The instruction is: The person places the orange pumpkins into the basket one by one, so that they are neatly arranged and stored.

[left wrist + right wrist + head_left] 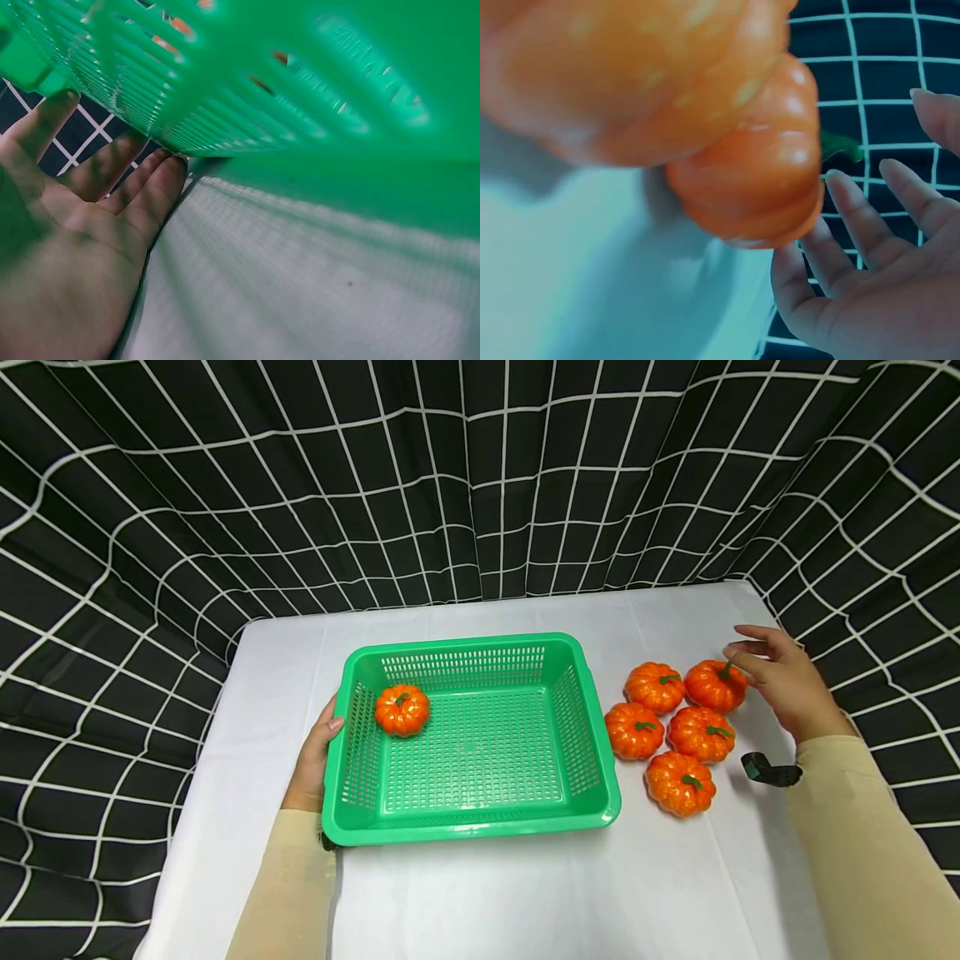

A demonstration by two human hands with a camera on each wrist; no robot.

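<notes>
A green plastic basket (pixel 468 833) with slotted walls stands on the white-covered table, one small orange pumpkin (pixel 402 710) inside at its left. My left hand (pixel 311 760) holds the basket's left side, thumb on the rim. In the left wrist view, its other fingers (pixel 154 187) lie against the outer wall. To the right of the basket, several more orange pumpkins with green stems sit close together. My right hand (pixel 787 681) is at the far-right pumpkin (pixel 715 687), fingers loosely spread and gripping nothing. The right wrist view shows those fingertips (pixel 787 262) beside that pumpkin's edge.
The grouped pumpkins include a back one (pixel 654 687), a left one (pixel 633 731) close to the basket's right wall, and a front one (pixel 681 783). A black curtain with white grid lines (pixel 480 485) surrounds the white tabletop (pixel 525 902) at the back and sides.
</notes>
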